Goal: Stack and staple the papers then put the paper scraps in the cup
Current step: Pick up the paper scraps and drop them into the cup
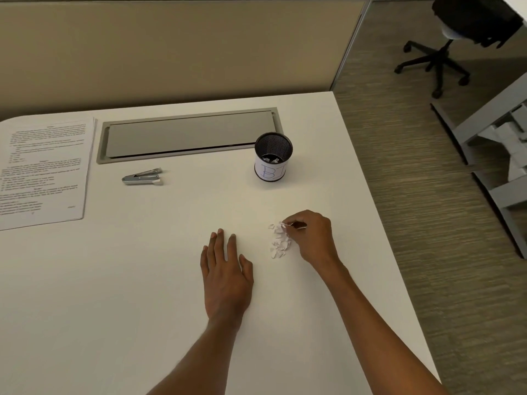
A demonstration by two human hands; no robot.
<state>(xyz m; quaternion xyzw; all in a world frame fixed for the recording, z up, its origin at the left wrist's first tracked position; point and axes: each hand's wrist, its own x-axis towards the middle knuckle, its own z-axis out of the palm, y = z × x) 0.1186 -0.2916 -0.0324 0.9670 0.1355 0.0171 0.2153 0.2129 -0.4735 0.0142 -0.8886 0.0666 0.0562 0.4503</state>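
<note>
A small pile of white paper scraps (279, 240) lies on the white desk (142, 280), right of centre. My right hand (312, 235) rests beside the pile, fingertips pinched on scraps at its top edge. My left hand (225, 275) lies flat on the desk with fingers apart, left of the pile, holding nothing. A black mesh cup (273, 156) with a white label stands upright beyond the pile; some scraps show inside it. A stack of printed papers (42, 169) lies at the far left. A silver stapler (142, 177) sits between the papers and the cup.
A grey cable-tray lid (188, 135) is set into the desk's back edge, against a beige partition (171, 52). The desk's right edge (379, 209) drops to carpet. A black office chair (445, 52) stands at the far right.
</note>
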